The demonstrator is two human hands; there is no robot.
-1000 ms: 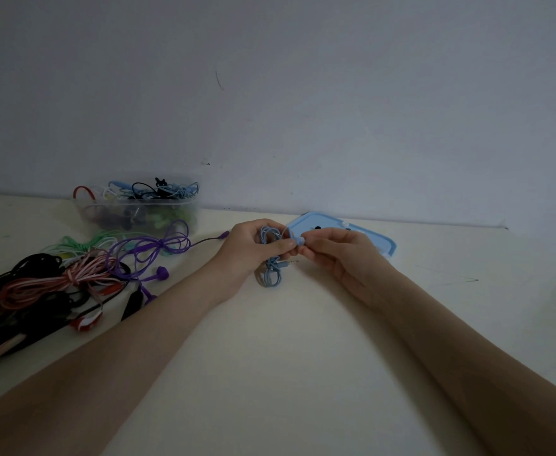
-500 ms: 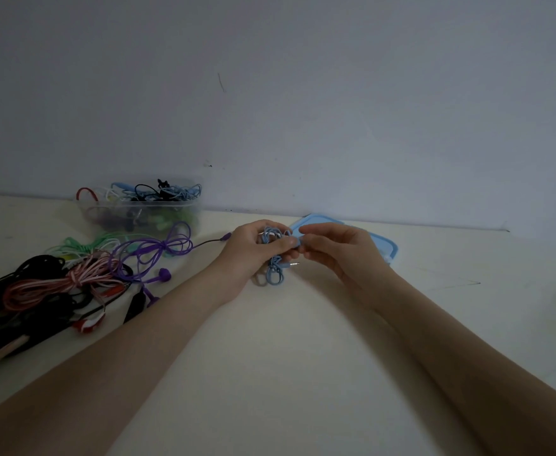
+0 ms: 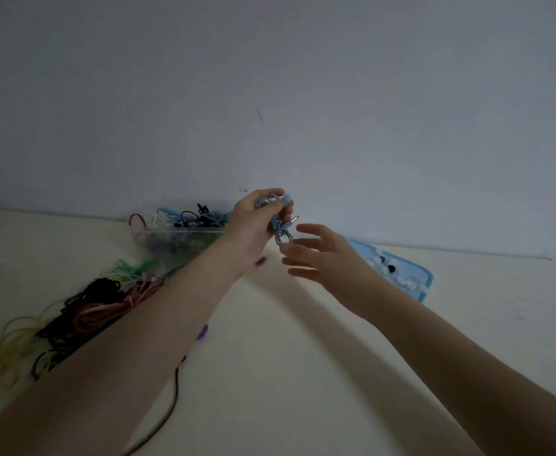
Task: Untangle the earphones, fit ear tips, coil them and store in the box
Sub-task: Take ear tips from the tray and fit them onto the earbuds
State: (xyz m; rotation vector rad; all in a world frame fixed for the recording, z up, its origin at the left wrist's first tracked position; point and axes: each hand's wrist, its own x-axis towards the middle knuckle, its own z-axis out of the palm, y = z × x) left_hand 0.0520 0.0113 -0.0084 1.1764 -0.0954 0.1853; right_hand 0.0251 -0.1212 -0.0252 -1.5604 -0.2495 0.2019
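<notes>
Lifting the blue earphones [image 3: 278, 222] off the counter [image 3: 270, 373], the left hand [image 3: 253, 225] is gripping the coil while the right hand [image 3: 322, 258] is letting go, fingers spread, just beside it; storing in the box [image 3: 178, 230] seems next.

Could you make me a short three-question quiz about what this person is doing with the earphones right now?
1. True or false: the left hand grips the blue earphones.
2. Which hand is open with spread fingers? A) left B) right
3. Fill in: the clear box of coiled earphones stands against the ____.

Key: 1 true. 2 B, the right hand. 3 wall.
</notes>
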